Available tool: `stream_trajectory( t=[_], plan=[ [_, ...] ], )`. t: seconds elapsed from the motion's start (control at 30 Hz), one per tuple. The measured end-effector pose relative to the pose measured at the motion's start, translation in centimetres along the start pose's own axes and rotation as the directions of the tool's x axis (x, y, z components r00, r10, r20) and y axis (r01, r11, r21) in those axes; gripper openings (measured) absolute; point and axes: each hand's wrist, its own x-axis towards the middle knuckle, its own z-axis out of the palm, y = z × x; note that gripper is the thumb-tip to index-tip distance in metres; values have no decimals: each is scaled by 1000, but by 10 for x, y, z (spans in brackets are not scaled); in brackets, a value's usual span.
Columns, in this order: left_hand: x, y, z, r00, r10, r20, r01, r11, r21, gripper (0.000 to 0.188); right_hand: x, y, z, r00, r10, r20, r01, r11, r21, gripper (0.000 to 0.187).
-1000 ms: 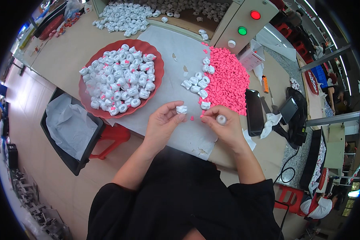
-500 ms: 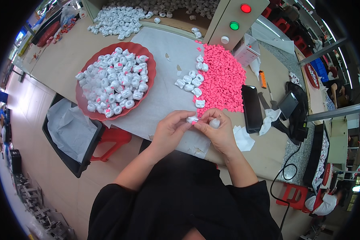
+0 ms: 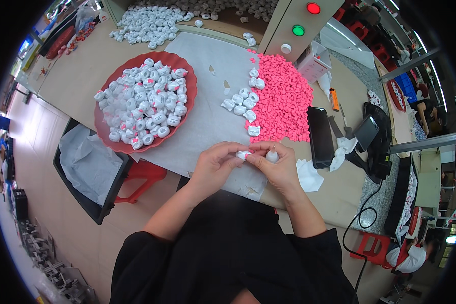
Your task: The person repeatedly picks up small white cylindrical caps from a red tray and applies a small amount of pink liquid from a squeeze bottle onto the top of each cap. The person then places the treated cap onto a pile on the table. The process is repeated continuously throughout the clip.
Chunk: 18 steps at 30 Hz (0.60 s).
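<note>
My left hand point(image 3: 213, 166) pinches a small white moulded piece point(image 3: 242, 154) between thumb and fingertips, low over the near edge of the table. The fingertips of my right hand point(image 3: 281, 172) meet it at its right side, where a bit of pink shows. Tucked in the right hand is a small whitish squeeze bottle point(image 3: 272, 156), its nozzle pointing up. Just beyond my hands lies a heap of small pink pieces point(image 3: 283, 99). Along its left edge sit several loose white pieces point(image 3: 249, 104). The fingertips partly cover the held piece.
A scalloped red dish point(image 3: 191, 93) piled with white pieces, some with pink parts, stands left. Below it is a black bin point(image 3: 117, 177) with a paper liner. To the right lie a black phone point(image 3: 319, 137), an orange lighter point(image 3: 334, 100) and white paper point(image 3: 309, 176).
My right fingertips have closed in on the white piece, and the pink bit now sits against its right side. The squeeze bottle stays in the right hand.
</note>
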Motion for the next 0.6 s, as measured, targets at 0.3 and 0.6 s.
stream_trajectory(
  t=[0.3, 0.6],
  plan=[
    [4, 1, 1, 995, -97, -4, 92, 959, -270, 22, 1, 4, 7, 986, -163, -13, 163, 986, -28, 11],
    [6, 1, 1, 990, -136, -26, 121, 940, -320, 21, -1, 6, 10, 942, -335, 7, 332, 932, -148, 9]
  ],
)
